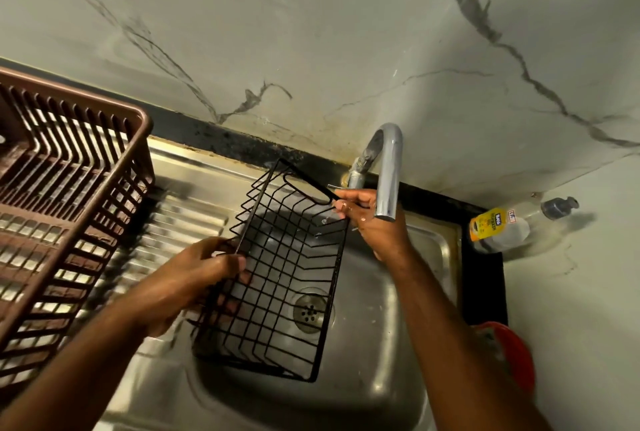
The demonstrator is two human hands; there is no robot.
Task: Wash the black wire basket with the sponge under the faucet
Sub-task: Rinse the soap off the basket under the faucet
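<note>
I hold the black wire basket (277,278) tilted over the steel sink (377,344). My left hand (194,278) grips its left side wall, fingers curled through the wires. My right hand (370,219) pinches the basket's far right corner, just left of the chrome faucet spout (389,174). No water is seen running from the spout. No sponge is in view.
A brown plastic dish rack (65,209) stands on the ribbed drainboard at the left. A dish soap bottle (502,228) lies on the counter right of the sink. A red object (509,354) sits at the sink's right edge. The drain (311,313) shows through the basket.
</note>
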